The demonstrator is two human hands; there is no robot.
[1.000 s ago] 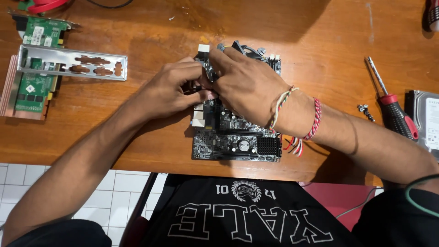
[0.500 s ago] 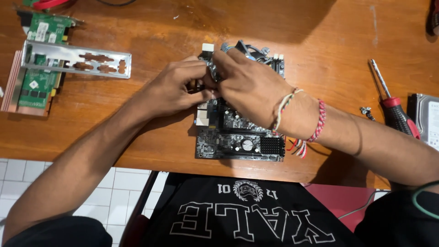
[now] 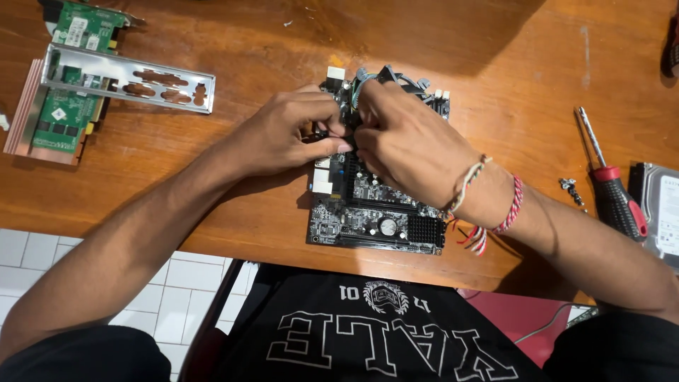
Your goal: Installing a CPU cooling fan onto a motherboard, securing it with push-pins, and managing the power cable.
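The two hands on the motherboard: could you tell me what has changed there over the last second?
Hardly anything: both the left hand and right hand stay pressed together over the upper middle of the motherboard, fingers barely shifted. Nothing was picked up or let go. The metal port plate, green cards and screwdriver lie as before.

The black motherboard (image 3: 375,212) lies flat on the wooden table near its front edge, with a finned heatsink at its lower right corner.
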